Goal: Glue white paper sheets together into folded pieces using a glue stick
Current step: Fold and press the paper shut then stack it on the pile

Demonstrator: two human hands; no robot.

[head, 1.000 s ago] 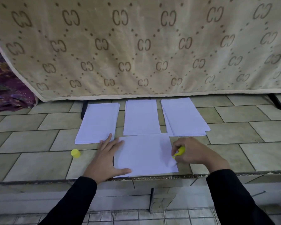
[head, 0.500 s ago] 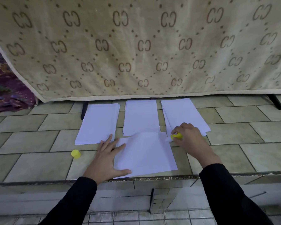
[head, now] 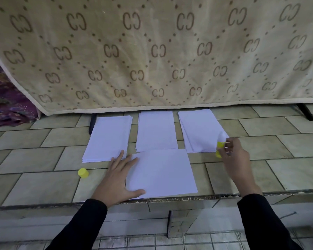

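Note:
A white paper sheet (head: 163, 173) lies flat near the front edge of the tiled ledge. My left hand (head: 117, 179) presses on its left edge with fingers spread straight. My right hand (head: 237, 159) holds the yellow glue stick (head: 220, 149) and pinches the lifted near-right corner of the top sheet of the right paper stack (head: 199, 130). Two more white stacks lie behind the sheet, a middle stack (head: 156, 131) and a left stack (head: 107, 138). The glue stick's yellow cap (head: 83, 172) rests on the tiles to the left of my left hand.
A beige patterned cloth (head: 155, 51) hangs just behind the stacks. Purple fabric (head: 5, 103) lies at the far left. The tiled ledge (head: 34, 184) ends in a rough front edge just below the sheet. A dark leg (head: 304, 111) stands at the back right.
My right hand moved with the glue stick from the front sheet's right edge, up and right to the right stack, and lifted that stack's corner. My left hand stayed put.

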